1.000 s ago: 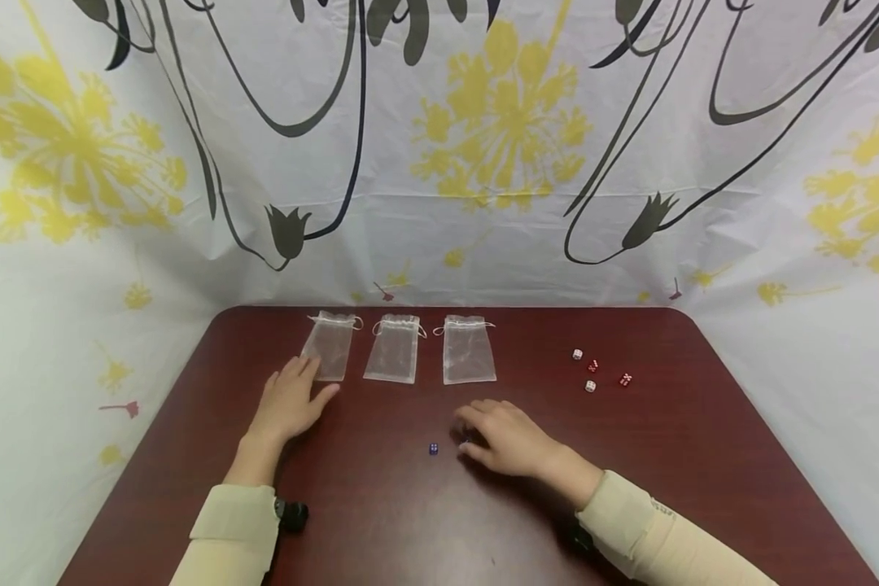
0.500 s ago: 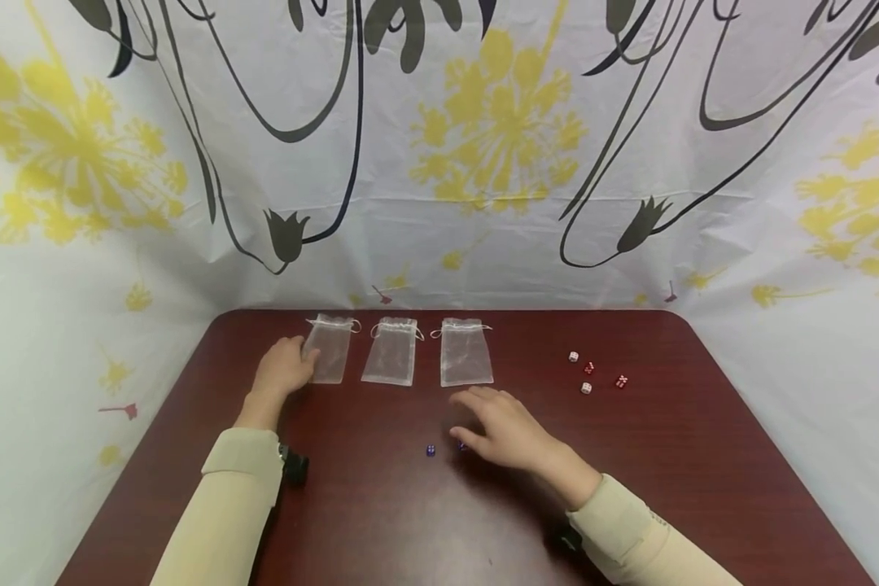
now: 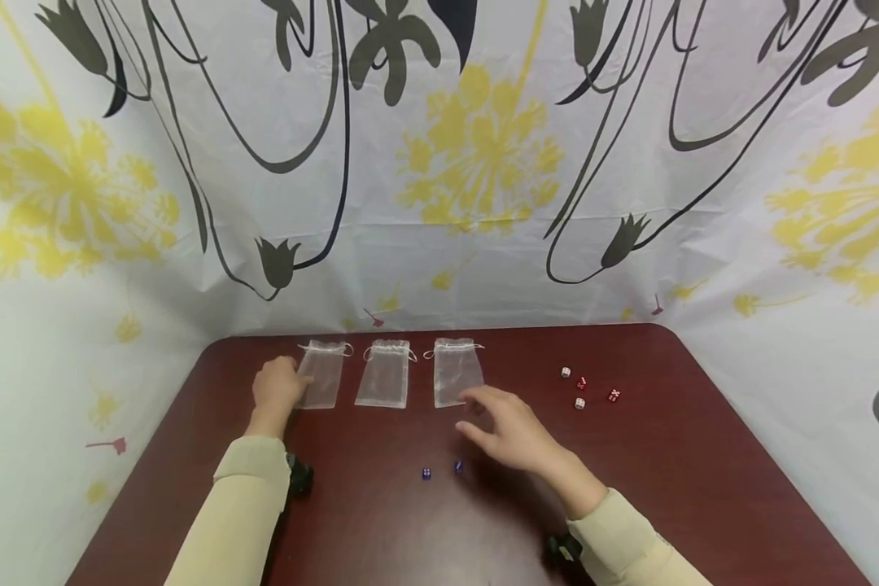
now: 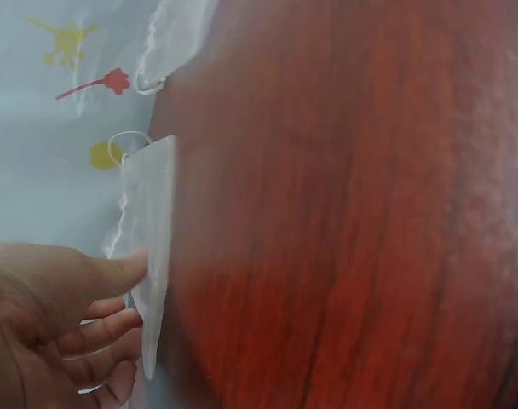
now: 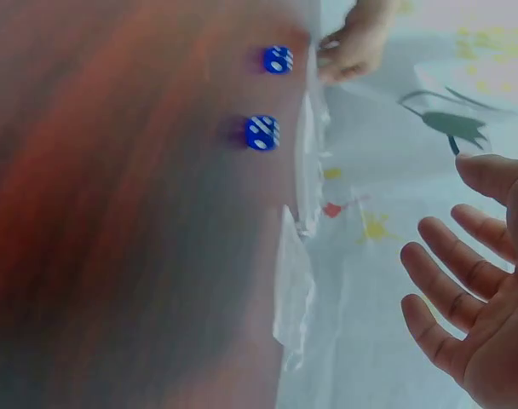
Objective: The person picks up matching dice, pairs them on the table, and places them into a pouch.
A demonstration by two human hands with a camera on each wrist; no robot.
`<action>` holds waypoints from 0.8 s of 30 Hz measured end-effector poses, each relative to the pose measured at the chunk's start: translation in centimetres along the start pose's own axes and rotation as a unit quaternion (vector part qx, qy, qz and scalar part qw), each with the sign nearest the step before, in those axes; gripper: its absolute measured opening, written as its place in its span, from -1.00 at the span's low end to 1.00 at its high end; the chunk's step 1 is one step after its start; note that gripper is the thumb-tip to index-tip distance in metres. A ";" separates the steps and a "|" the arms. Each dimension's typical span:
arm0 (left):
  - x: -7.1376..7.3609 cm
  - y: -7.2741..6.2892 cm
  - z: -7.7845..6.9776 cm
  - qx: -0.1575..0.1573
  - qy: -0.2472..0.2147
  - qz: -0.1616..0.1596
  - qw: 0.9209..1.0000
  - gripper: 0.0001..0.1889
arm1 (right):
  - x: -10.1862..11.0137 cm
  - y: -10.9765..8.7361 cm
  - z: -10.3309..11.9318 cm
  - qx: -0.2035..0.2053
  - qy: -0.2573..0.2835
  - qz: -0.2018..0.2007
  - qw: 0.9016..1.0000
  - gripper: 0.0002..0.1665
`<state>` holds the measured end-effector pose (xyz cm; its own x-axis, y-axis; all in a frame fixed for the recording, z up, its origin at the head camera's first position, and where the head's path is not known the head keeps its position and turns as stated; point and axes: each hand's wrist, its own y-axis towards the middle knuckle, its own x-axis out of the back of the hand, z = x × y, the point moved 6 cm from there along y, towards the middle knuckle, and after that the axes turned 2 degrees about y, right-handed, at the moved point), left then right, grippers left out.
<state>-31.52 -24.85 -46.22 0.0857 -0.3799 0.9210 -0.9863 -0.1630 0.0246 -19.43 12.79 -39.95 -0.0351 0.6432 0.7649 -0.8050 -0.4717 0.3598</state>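
Observation:
Three sheer white drawstring bags lie in a row at the table's far side: the left bag [image 3: 323, 376], the middle bag [image 3: 384, 376] and the right bag [image 3: 454, 370]. At the left bag's outer edge, my left hand [image 3: 277, 386] pinches it; the left wrist view shows the thumb [image 4: 127, 271] over the bag and curled fingers [image 4: 101, 336] at its edge. My right hand [image 3: 511, 430] hovers with spread, relaxed fingers and holds nothing. Two blue dice lie below it to the left, one die [image 3: 426, 474] farther left and another die [image 3: 458, 466] nearer the hand.
To the right on the dark red table [image 3: 366, 529] lie white dice, one of them a white die [image 3: 579, 404], and red dice, one of them a red die [image 3: 614, 395]. A patterned white cloth [image 3: 410, 277] hangs behind the table's far edge.
My left hand has moved away from me along the left bag, and its thumb has come over the bag's edge. My right hand has lifted off a blue die, which now shows.

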 end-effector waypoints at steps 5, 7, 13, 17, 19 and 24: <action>-0.4 -0.4 0.2 0.016 -0.002 0.006 1.000 -0.54 | 1.2 0.0 -0.3 0.006 0.002 -0.045 0.999 -0.61; -0.4 -0.6 0.1 0.021 -0.005 0.008 1.000 -0.53 | 1.6 0.0 -0.4 0.007 0.007 -0.053 0.999 -0.61; -0.1 -1.5 0.3 0.023 -0.059 -0.027 0.998 -0.75 | 2.3 0.1 -0.6 0.004 0.013 -0.067 0.998 -0.60; 0.5 -2.2 0.1 0.017 -0.097 -0.079 0.992 -0.73 | 2.6 0.2 -0.6 0.009 0.017 -0.074 0.997 -0.61; 0.9 -2.7 -0.2 0.011 -0.115 -0.105 0.988 -0.75 | 2.7 0.2 -0.6 0.011 0.018 -0.076 0.997 -0.62; 1.6 -4.1 -1.5 -0.011 -0.159 -0.161 0.974 -0.79 | 3.0 0.5 -0.6 0.017 0.019 -0.081 0.996 -0.65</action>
<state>-27.50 -23.47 -44.25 0.4272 -0.5752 0.6976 -0.9034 -0.3026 0.3037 -20.26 14.87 -37.77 0.0712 0.7348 0.6746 -0.7809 -0.3797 0.4961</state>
